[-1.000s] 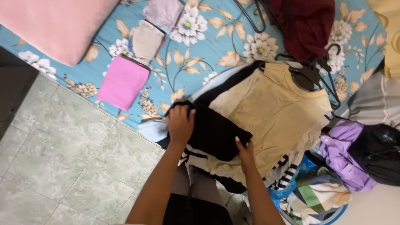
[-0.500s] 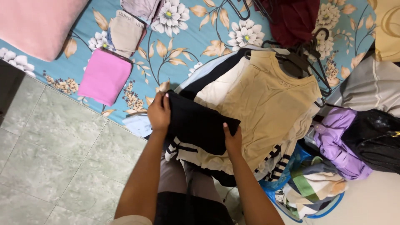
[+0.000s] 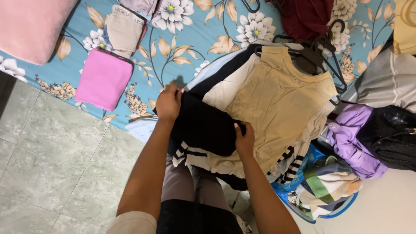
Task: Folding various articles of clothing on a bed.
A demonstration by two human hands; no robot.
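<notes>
Your right hand pinches the near right edge of the black cloth; your left hand grips its far left corner. Cloth lies between them, atop the tan shirt on the floral bed.

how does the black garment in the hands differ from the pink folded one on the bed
The black garment is gripped at both ends by the left hand and right hand; the pink folded garment lies untouched. The black garment sits on a pile of clothes, over the tan shirt; the pink folded garment rests alone, flat on the floral bedsheet. Both are folded into compact rectangles.
</notes>
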